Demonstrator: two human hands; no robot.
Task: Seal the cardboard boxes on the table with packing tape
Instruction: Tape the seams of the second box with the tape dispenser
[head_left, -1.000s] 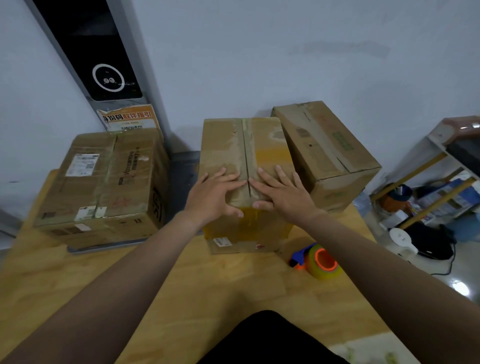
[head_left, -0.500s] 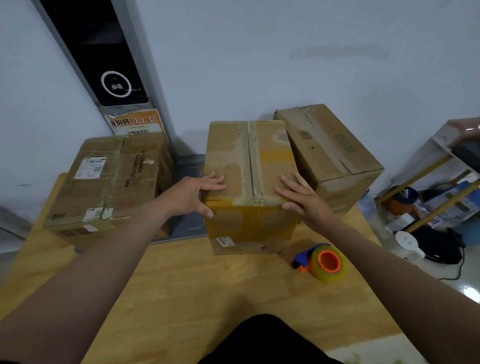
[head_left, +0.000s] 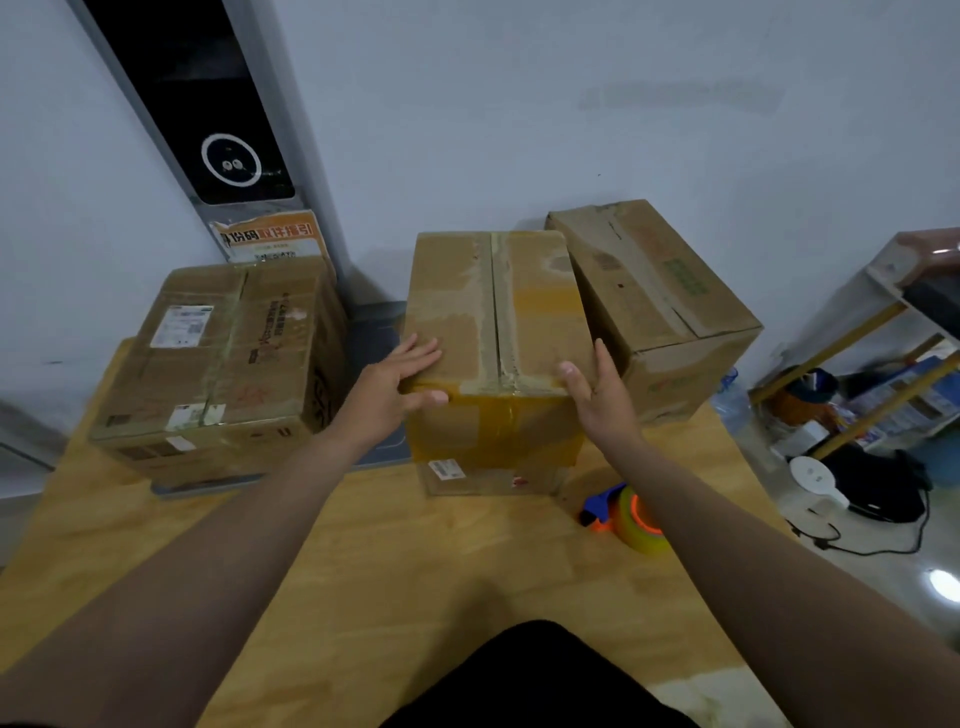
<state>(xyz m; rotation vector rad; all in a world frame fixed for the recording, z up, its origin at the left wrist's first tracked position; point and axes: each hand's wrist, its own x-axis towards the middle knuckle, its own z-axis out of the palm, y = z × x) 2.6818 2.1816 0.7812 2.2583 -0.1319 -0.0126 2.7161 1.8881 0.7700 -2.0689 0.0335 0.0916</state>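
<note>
Three brown cardboard boxes stand at the back of the wooden table (head_left: 415, 561). The middle box (head_left: 493, 322) has its flaps closed, with old tape along the centre seam and yellow tape over its front face. My left hand (head_left: 395, 384) rests on its near left corner, fingers flat on top and thumb on the front. My right hand (head_left: 597, 389) lies against the near right corner with straight fingers along the side. The tape dispenser (head_left: 631, 519), blue and orange with a yellowish roll, lies on the table right of the box, partly hidden by my right forearm.
The left box (head_left: 218, 364) sits on a grey platform (head_left: 374, 332). The right box (head_left: 654, 291) leans against the middle one. A black wall panel (head_left: 208, 104) rises behind. Off the table's right edge, a shelf (head_left: 883, 322) with clutter and cables stands on the floor.
Both hands have slid apart from the centre seam on top of the middle box to its near corners. The right hand has moved off the top onto the right side.
</note>
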